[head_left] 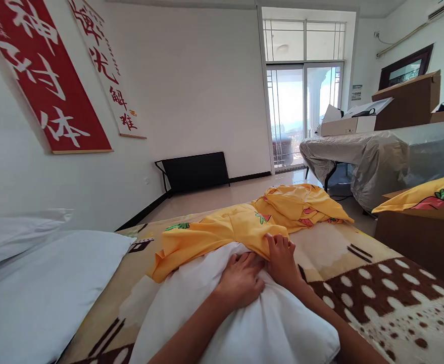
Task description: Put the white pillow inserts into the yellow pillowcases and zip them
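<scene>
Both forearms bare, reaching in from near edge toward centre. Left hand (pixel 241 279) palm down, fingers spread slightly and pressed flat. Right hand (pixel 281 257) just beside it, farther out, fingers curled over in a grip, knuckles up.

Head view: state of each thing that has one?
white pillow: partly inside the case, bare end near the camera
yellow pillowcase: bunched, mouth pulled over the pillow's far end
left hand: flat on the pillow
right hand: fingers gripping the case edge
cardboard box: flaps open
</scene>
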`<state>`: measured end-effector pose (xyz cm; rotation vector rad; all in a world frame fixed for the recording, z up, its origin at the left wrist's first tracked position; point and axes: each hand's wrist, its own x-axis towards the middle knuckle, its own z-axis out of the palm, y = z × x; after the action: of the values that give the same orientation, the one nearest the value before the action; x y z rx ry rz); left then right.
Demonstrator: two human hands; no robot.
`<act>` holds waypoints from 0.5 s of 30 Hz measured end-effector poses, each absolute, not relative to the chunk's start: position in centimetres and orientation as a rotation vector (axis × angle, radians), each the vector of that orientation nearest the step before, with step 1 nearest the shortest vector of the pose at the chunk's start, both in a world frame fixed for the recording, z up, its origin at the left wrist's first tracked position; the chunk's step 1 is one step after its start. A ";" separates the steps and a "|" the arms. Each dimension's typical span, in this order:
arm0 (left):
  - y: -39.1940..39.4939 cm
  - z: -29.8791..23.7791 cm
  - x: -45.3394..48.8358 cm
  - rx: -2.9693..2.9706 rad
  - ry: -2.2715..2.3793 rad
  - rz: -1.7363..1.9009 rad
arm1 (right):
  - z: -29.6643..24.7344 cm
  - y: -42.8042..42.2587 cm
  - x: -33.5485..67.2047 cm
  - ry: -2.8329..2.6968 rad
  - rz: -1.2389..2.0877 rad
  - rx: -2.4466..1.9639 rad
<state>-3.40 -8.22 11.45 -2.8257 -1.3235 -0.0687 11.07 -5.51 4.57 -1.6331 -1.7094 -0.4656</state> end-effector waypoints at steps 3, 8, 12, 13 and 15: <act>-7.6 10.7 -3.9 -2.877 -1.283 -0.160 | 5.2 -6.5 10.4 -1.782 -0.579 -1.431; -7.0 8.9 -2.3 -2.953 -1.124 -0.043 | 5.9 -7.7 9.5 -1.913 -0.682 -1.080; -9.1 9.3 -1.2 -2.933 -1.105 -0.008 | 6.0 -7.6 9.7 -1.974 -0.432 -0.943; -10.0 9.9 -1.5 -2.932 -1.099 -0.010 | 6.0 -7.4 10.0 -1.938 -0.324 -0.954; -12.0 11.9 -3.2 -2.997 -1.055 -0.050 | 6.1 -7.0 10.4 -1.848 -0.131 -1.001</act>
<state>-3.23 -12.00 11.94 -2.9971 -1.0550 -0.0499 10.44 -7.05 6.10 -1.0007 -1.8478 -0.1313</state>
